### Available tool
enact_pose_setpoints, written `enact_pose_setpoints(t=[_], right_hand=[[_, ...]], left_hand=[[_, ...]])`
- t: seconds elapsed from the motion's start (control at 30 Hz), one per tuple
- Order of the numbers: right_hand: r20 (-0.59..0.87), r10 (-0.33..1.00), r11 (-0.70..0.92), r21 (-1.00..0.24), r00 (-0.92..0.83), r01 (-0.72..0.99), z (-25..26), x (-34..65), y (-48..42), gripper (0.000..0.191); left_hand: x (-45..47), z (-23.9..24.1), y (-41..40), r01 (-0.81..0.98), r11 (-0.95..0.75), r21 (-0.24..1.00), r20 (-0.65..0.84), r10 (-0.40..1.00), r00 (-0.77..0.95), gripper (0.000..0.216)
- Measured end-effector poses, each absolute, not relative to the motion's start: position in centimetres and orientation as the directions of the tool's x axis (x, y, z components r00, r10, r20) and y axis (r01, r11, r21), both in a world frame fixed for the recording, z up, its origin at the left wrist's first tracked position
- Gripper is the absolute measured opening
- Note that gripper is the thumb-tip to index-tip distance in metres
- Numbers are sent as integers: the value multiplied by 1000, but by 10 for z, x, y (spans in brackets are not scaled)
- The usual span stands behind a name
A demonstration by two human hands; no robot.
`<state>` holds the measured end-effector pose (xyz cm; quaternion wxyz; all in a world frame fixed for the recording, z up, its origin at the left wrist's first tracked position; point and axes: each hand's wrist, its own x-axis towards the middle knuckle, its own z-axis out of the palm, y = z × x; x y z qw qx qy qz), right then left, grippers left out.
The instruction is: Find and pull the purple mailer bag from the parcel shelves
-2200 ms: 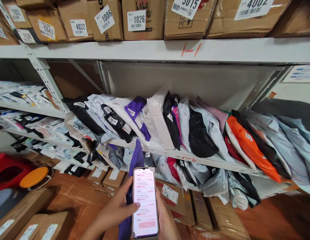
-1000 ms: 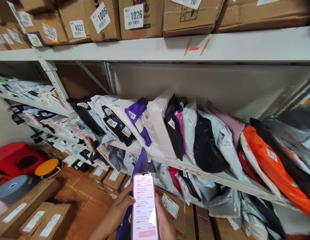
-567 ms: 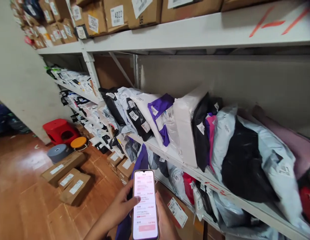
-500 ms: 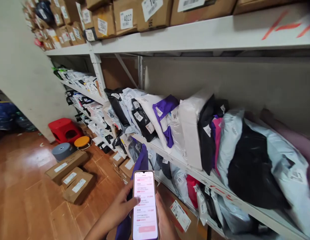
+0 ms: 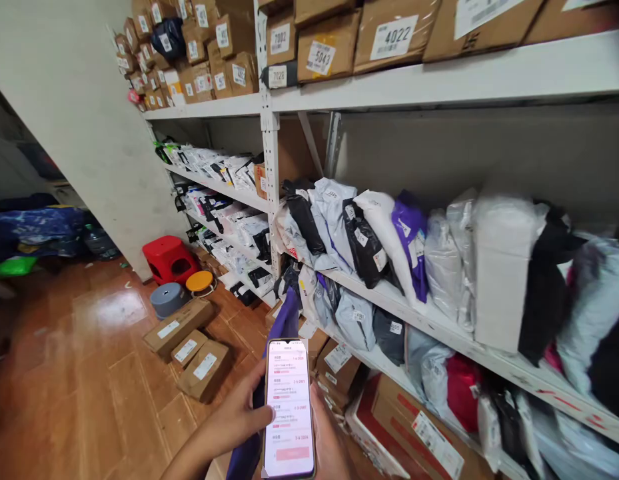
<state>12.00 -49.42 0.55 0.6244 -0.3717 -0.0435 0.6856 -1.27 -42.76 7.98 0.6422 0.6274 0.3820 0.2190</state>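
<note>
bottom centre: i see the phone (image 5: pixel 289 407) upright, long axis up-frame, gripped by the right hand (image 5: pixel 333 445); left hand (image 5: pixel 234 423) beside it, thumb on screen, grip unclear.

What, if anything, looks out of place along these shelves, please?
Nothing looks damaged or spilled. Three cardboard boxes lie loose out on the floor rather than shelved, and the soft parcels on the middle shelf slump sideways against one another.
</note>
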Motion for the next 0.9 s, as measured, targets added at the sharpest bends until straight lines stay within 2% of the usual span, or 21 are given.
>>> enact_pose_setpoints(t=[0.23, 0.5, 0.6, 0.67, 0.73, 0.8, 0.83, 0.9], right_hand=[[-408, 913, -213, -504, 13, -837, 27, 64, -483, 66], [-357, 934, -221, -545, -14, -809, 46, 51, -478, 65], [-337, 940, -225, -479, -58, -849, 51, 62, -476, 61], [-263, 958, -218, -405, -115, -888, 53, 74, -475, 52], [-171, 956, -283, -331, -237, -900, 52, 88, -473, 57], [-132, 926, -376, -278, -353, -884, 50, 101, -472, 72], [-150, 915, -403, -267, -376, -875, 48, 107, -471, 77], [-222, 924, -369, -305, -312, -878, 42, 118, -469, 78]], left_hand=[[-73, 82, -410, 211, 270, 939, -341, 664, 666, 85], [-80, 75, -398, 148, 241, 959, -277, 694, 665, 72], [-75, 65, -399, 138, 218, 966, -256, 738, 625, 65], [-73, 58, -401, 181, 192, 965, -261, 788, 557, 57], [-72, 54, -402, 238, 141, 961, -252, 805, 537, 49], [-73, 49, -401, 272, -22, 962, -146, 800, 581, 41], [-74, 47, -399, 294, -133, 947, -74, 797, 599, 37], [-75, 41, -395, 375, -326, 868, 28, 786, 618, 28]])
